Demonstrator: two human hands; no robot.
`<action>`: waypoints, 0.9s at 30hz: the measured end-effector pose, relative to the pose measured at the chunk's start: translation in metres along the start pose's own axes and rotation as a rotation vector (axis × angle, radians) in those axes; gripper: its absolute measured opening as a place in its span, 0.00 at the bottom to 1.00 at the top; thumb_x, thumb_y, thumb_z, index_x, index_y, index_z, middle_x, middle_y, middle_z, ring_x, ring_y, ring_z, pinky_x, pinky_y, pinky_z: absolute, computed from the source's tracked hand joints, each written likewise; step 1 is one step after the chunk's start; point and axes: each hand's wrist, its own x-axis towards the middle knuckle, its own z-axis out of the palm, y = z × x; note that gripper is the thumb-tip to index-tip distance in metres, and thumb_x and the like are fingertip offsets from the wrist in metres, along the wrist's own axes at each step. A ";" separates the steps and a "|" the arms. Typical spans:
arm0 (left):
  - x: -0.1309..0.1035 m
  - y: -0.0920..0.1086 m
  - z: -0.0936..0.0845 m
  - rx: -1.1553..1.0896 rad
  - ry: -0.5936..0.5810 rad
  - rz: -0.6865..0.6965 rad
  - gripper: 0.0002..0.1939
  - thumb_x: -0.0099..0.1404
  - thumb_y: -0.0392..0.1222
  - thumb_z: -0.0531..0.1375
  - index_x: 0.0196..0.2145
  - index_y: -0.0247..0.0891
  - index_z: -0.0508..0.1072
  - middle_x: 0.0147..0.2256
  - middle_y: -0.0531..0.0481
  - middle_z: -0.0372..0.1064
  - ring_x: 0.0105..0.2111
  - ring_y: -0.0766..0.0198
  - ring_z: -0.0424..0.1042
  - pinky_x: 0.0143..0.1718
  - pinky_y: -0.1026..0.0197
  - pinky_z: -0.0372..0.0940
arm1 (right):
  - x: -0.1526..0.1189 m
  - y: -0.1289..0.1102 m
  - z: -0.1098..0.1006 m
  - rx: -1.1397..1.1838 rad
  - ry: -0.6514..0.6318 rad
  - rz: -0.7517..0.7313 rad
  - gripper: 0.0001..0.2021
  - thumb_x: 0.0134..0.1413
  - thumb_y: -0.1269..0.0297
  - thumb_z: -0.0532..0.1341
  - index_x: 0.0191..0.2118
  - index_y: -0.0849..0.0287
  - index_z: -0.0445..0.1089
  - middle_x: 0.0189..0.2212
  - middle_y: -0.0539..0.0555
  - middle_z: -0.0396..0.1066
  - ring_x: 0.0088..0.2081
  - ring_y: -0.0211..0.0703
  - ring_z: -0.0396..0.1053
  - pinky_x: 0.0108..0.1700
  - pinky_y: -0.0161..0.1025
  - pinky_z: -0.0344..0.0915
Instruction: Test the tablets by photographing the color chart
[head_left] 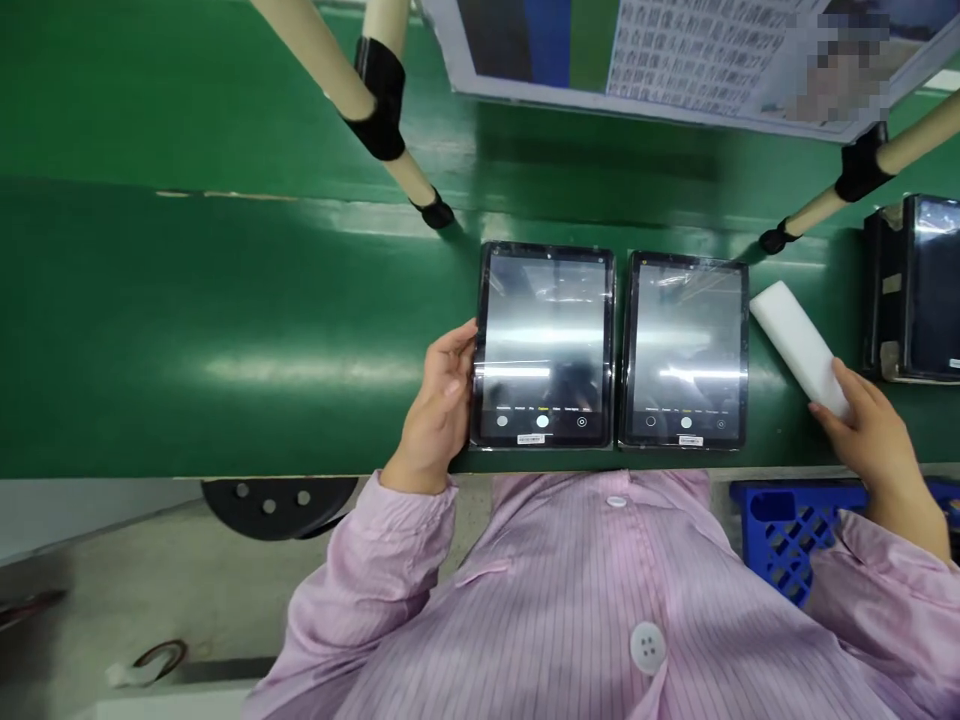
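Two dark-framed tablets lie side by side on the green bench, both screens lit with what looks like a camera app. The left tablet (544, 320) has my left hand (439, 410) at its left edge, fingers curled against the side and partly hidden. A narrow gap separates it from the right tablet (690, 340). Each one carries a small white label on its lower edge. To the right, my right hand (870, 425) grips the lower end of a white oblong block (801, 345), which lies slanted with its upper end near the right tablet.
A stack of dark tablets or cases (930, 290) stands at the far right. Cream pipe legs (416, 180) with black joints hold a printed board (675, 60) above the bench (225, 300). Below the front edge are a blue plastic basket (787, 545) and a black round stool (277, 508).
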 end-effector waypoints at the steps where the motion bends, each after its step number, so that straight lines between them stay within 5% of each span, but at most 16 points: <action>1: 0.000 -0.001 0.000 -0.006 0.014 0.002 0.32 0.62 0.67 0.68 0.59 0.51 0.77 0.65 0.47 0.70 0.69 0.48 0.65 0.74 0.45 0.58 | -0.006 0.003 -0.002 0.017 0.051 0.005 0.34 0.56 0.51 0.71 0.67 0.49 0.72 0.53 0.66 0.79 0.49 0.60 0.80 0.45 0.51 0.74; 4: 0.003 -0.002 0.001 -0.010 0.066 0.001 0.29 0.62 0.66 0.69 0.56 0.50 0.79 0.63 0.47 0.72 0.67 0.48 0.68 0.73 0.43 0.60 | -0.006 -0.020 -0.027 0.071 0.258 0.000 0.36 0.52 0.49 0.73 0.67 0.47 0.73 0.52 0.65 0.80 0.47 0.62 0.81 0.41 0.53 0.74; 7: 0.004 -0.004 0.002 -0.015 0.113 0.018 0.26 0.63 0.62 0.70 0.53 0.49 0.80 0.62 0.46 0.74 0.66 0.48 0.69 0.73 0.42 0.60 | 0.015 -0.074 -0.058 0.262 0.393 -0.244 0.35 0.53 0.56 0.74 0.67 0.37 0.71 0.60 0.60 0.77 0.56 0.61 0.78 0.50 0.54 0.74; 9: 0.005 -0.004 0.003 -0.018 0.137 0.032 0.23 0.64 0.61 0.70 0.51 0.48 0.80 0.60 0.45 0.75 0.65 0.49 0.71 0.72 0.43 0.61 | 0.032 -0.114 -0.069 0.345 0.354 -0.446 0.35 0.54 0.64 0.74 0.66 0.32 0.71 0.64 0.57 0.73 0.60 0.59 0.75 0.54 0.55 0.73; 12: 0.004 -0.005 0.003 -0.002 0.161 0.020 0.23 0.64 0.61 0.70 0.51 0.48 0.80 0.59 0.46 0.76 0.65 0.49 0.71 0.72 0.42 0.62 | 0.052 -0.156 -0.065 0.311 0.210 -0.602 0.28 0.60 0.70 0.70 0.63 0.39 0.74 0.65 0.60 0.71 0.62 0.62 0.73 0.60 0.62 0.69; 15: 0.003 -0.005 0.002 0.003 0.178 0.002 0.23 0.64 0.62 0.71 0.49 0.47 0.80 0.61 0.45 0.75 0.65 0.47 0.71 0.72 0.40 0.62 | 0.056 -0.173 -0.050 0.287 0.118 -0.574 0.18 0.64 0.68 0.66 0.57 0.47 0.79 0.65 0.61 0.70 0.66 0.66 0.68 0.65 0.69 0.63; 18: 0.004 -0.004 0.000 0.011 0.184 -0.005 0.22 0.63 0.62 0.71 0.47 0.46 0.80 0.60 0.45 0.75 0.66 0.47 0.71 0.73 0.40 0.61 | 0.049 -0.178 -0.041 0.359 0.159 -0.458 0.14 0.66 0.63 0.66 0.54 0.45 0.81 0.65 0.59 0.70 0.67 0.66 0.66 0.65 0.69 0.61; 27: 0.003 -0.002 -0.002 0.006 0.186 -0.017 0.20 0.66 0.59 0.71 0.48 0.45 0.80 0.61 0.45 0.74 0.66 0.46 0.70 0.72 0.39 0.60 | 0.037 -0.205 -0.050 0.426 0.089 -0.198 0.13 0.69 0.56 0.63 0.51 0.47 0.83 0.56 0.59 0.77 0.58 0.58 0.71 0.61 0.63 0.64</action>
